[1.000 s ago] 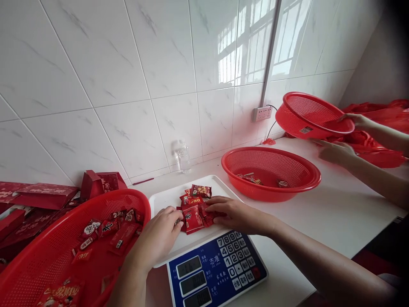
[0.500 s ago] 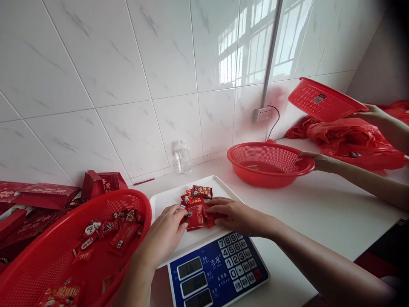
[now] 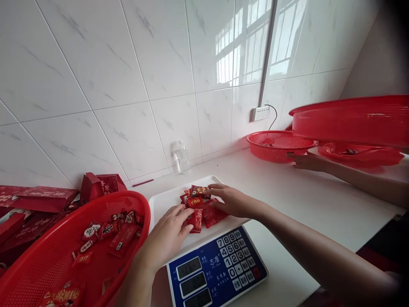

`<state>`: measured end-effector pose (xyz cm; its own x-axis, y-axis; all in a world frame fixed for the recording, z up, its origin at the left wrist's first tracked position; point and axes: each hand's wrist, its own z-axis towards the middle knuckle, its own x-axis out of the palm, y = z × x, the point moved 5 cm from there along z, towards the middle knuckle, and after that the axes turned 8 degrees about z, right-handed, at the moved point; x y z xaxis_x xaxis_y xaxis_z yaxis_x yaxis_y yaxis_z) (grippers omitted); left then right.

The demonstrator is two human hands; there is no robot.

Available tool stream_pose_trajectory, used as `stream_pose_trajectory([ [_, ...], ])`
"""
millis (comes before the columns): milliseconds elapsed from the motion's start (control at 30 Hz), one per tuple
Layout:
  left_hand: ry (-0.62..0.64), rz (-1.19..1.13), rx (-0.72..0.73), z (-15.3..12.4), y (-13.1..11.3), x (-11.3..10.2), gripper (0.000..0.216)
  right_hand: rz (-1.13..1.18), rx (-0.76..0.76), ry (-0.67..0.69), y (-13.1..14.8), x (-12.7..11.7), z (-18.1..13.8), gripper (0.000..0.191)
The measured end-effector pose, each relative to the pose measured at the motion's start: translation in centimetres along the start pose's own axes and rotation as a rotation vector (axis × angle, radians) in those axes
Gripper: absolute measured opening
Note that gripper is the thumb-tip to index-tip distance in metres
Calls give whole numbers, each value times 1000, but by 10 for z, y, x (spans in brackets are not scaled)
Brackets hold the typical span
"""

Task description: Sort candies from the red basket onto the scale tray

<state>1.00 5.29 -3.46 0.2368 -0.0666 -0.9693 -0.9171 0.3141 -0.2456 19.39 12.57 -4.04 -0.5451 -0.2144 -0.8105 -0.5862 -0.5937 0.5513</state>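
Left hand (image 3: 169, 230): loosely curved at the left edge of the packets (image 3: 197, 219); whether it grips cannot be determined. Right hand (image 3: 231, 200): open, fingers spread over their right side. The packets lie heaped between both hands, on the tray (image 3: 164, 200) of the scale (image 3: 220, 273). Left of the scale: a basket (image 3: 32, 251), more packets inside. Behind the scale: a clear bottle (image 3: 183, 158), upright.

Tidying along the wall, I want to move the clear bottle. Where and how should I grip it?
Grip the clear bottle around its middle, probably from the front, passing above the red packets on the white tray: it stands upright, and the tiled wall close behind leaves little room.
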Motion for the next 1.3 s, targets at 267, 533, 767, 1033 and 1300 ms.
stream_pose_trajectory([
  [267,8,-12,-22,-3,4,-1,45,-3,-38,84,6,8,18,44],
  [533,-31,-22,-32,-2,10,-1,44,-86,-7,-4,0,-8,-19,48],
  [767,34,-33,-49,-3,8,0,45,-425,324,-262,-52,-40,-67,53],
  [1033,41,-5,-39,-3,6,-2,45,-344,508,-239,-85,-39,-77,50],
  [1300,18,-16,-23,-3,7,-2,45,-278,402,-210,-62,-27,-52,50],
])
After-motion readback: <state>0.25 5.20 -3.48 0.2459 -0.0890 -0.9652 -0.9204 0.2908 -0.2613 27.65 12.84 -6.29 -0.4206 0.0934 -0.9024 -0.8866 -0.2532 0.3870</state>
